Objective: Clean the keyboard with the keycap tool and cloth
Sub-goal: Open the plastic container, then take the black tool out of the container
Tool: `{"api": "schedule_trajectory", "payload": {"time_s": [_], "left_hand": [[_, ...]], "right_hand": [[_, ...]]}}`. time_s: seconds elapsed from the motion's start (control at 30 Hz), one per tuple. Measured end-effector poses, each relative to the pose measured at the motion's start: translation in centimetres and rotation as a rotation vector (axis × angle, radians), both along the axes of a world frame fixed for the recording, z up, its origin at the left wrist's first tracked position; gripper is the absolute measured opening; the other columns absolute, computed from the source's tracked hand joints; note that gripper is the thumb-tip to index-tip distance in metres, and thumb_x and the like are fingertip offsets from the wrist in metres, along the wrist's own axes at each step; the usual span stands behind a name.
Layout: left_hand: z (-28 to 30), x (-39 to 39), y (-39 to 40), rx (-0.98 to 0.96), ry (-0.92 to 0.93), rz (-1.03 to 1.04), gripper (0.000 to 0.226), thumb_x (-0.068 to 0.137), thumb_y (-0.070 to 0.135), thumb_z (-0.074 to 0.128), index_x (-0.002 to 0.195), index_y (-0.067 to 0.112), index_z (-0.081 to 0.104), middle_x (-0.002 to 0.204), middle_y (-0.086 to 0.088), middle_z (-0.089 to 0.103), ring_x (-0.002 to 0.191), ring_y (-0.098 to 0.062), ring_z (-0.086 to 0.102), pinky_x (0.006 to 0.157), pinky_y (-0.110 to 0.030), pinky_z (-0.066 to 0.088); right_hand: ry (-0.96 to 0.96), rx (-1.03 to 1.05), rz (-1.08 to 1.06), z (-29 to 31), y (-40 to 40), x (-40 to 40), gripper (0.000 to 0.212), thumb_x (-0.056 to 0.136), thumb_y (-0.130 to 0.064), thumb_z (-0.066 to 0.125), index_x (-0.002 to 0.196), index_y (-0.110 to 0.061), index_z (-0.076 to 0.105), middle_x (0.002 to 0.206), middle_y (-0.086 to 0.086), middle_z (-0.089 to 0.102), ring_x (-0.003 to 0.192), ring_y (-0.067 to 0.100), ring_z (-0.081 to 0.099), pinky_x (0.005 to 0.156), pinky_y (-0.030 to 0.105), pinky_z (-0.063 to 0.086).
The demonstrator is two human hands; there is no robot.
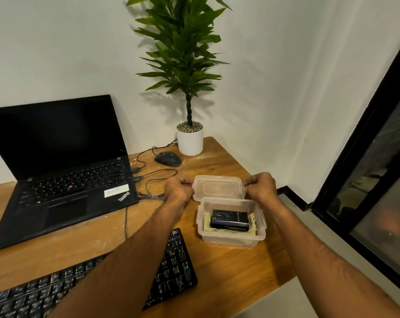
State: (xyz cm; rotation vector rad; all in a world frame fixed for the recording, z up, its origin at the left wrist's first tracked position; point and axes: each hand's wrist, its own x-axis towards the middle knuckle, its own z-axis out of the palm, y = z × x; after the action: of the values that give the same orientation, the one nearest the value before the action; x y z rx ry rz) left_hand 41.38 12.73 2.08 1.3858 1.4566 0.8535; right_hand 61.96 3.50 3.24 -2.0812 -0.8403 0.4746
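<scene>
A clear plastic box point(231, 238) stands open on the wooden desk, right of centre. Inside it a black case point(230, 219) lies on a folded yellowish cloth point(208, 222). The box's clear lid point(218, 187) is held just behind the box, tilted up. My left hand point(178, 189) grips the lid's left edge and my right hand point(262, 188) grips its right edge. A black keyboard point(173, 265) lies at the front of the desk, partly hidden under my left forearm.
An open black laptop point(63, 175) sits at the left. A black mouse point(168, 158) and its cables point(157, 180) lie behind the box. A white pot with a green plant point(190, 140) stands at the back. The desk's right edge point(283, 239) runs close to a dark window.
</scene>
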Motion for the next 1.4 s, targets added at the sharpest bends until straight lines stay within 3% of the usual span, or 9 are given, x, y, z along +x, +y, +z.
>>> {"api": "schedule_trajectory", "payload": {"time_s": [0.13,0.3,0.5,0.67,0.9,1.03,1.2,1.3,1.4], "left_hand": [[0.2,-0.6,0.1,0.052,0.067,-0.046,0.03,0.079,0.001,0.084,0.077,0.027,0.071,0.096,-0.001,0.076,0.096,-0.021,0.072,0.092,-0.041,0.061],[3.8,-1.5,-2.6,0.3,0.112,-0.331,0.02,0.085,0.01,0.082,0.105,0.012,0.077,0.1,0.002,0.075,0.093,-0.009,0.07,0.085,-0.023,0.058],[4.7,-1.9,-6.9,0.486,0.486,-0.849,0.04,0.085,0.028,0.083,0.123,0.021,0.071,0.117,0.011,0.07,0.102,-0.001,0.063,0.089,-0.017,0.052],[3.9,-1.2,-7.4,0.661,0.74,-1.005,0.046,0.081,0.036,0.085,0.122,0.024,0.068,0.116,0.005,0.069,0.104,-0.01,0.062,0.09,-0.03,0.056],[3.8,-1.4,-6.6,0.669,0.632,-1.002,0.053,0.074,0.028,0.091,0.122,0.025,0.069,0.114,0.009,0.069,0.105,-0.007,0.062,0.091,-0.027,0.054],[5.5,-3.4,-6.3,0.551,0.244,-0.899,0.06,0.067,0.015,0.095,0.121,0.018,0.07,0.117,0.01,0.07,0.11,-0.005,0.062,0.099,-0.021,0.048],[6.9,-5.9,-7.3,0.211,-0.356,-0.775,0.06,0.069,-0.008,0.088,0.124,0.005,0.068,0.125,-0.009,0.072,0.119,-0.024,0.068,0.103,-0.034,0.054],[6.7,-6.7,-8.1,0.162,-0.496,-0.721,0.06,0.071,-0.016,0.082,0.127,-0.001,0.066,0.125,-0.013,0.072,0.119,-0.027,0.068,0.101,-0.032,0.055],[6.5,-7.4,-8.3,0.157,-0.536,-0.714,0.061,0.07,-0.017,0.081,0.127,0.0,0.065,0.126,-0.014,0.071,0.121,-0.028,0.067,0.103,-0.035,0.054]], "right_hand": [[-0.056,0.016,0.019,0.4,-0.8,-0.3,0.013,0.082,-0.001,0.075,0.092,-0.009,0.077,0.092,0.003,0.071,0.095,0.021,0.068,0.086,0.038,0.058],[-0.234,0.133,0.21,3.5,-4.2,-1.9,0.019,0.08,-0.009,0.081,0.098,-0.015,0.079,0.093,-0.004,0.075,0.082,0.004,0.067,0.076,0.016,0.052],[-0.52,-0.2,0.601,4.4,-7.8,-4.9,0.039,0.075,-0.026,0.086,0.112,-0.022,0.074,0.105,-0.008,0.072,0.089,0.002,0.064,0.081,0.024,0.057],[-0.589,-0.305,0.69,4.8,-8.4,-5.9,0.046,0.074,-0.032,0.086,0.117,-0.024,0.07,0.108,-0.008,0.071,0.088,0.001,0.057,0.063,0.008,0.037],[-0.548,-0.256,0.67,4.9,-8.1,-5.7,0.052,0.066,-0.03,0.089,0.115,-0.023,0.073,0.105,-0.01,0.072,0.09,0.001,0.062,0.067,0.01,0.045],[-0.255,-0.101,0.608,6.0,-8.3,-5.0,0.059,0.059,-0.028,0.093,0.115,-0.026,0.073,0.107,-0.013,0.07,0.1,0.006,0.064,0.085,0.025,0.055],[0.754,0.161,0.582,7.3,-8.9,-6.2,0.04,0.072,-0.008,0.084,0.11,-0.001,0.075,0.111,0.017,0.074,0.109,0.036,0.068,0.09,0.042,0.058],[1.132,0.186,0.517,7.5,-9.2,-7.7,0.045,0.078,0.003,0.073,0.121,0.013,0.061,0.118,0.028,0.068,0.11,0.044,0.066,0.076,0.041,0.062],[1.239,0.202,0.439,7.2,-9.3,-8.5,0.044,0.075,0.005,0.073,0.117,0.008,0.06,0.114,0.029,0.069,0.105,0.045,0.066,0.072,0.043,0.062]]}}
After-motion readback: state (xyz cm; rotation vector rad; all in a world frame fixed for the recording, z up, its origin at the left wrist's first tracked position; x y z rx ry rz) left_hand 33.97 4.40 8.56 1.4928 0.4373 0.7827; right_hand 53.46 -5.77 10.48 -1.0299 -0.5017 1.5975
